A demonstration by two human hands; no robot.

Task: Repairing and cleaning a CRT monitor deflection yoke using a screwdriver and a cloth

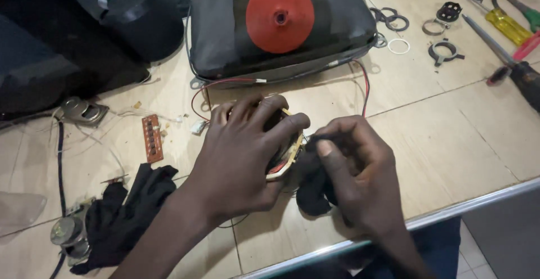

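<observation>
At lower left of the frame, a black cloth (121,214) is lying on the surface (450,138). At centre, the left hand (247,149) is closing its grip around a cream-rimmed coil part (288,158), trailing a red wire (364,88). Just right, the right hand (351,169) is pinching a dark rag (312,192) against it. Judged risk: hard rubbing could be snapping the thin wire.
</observation>
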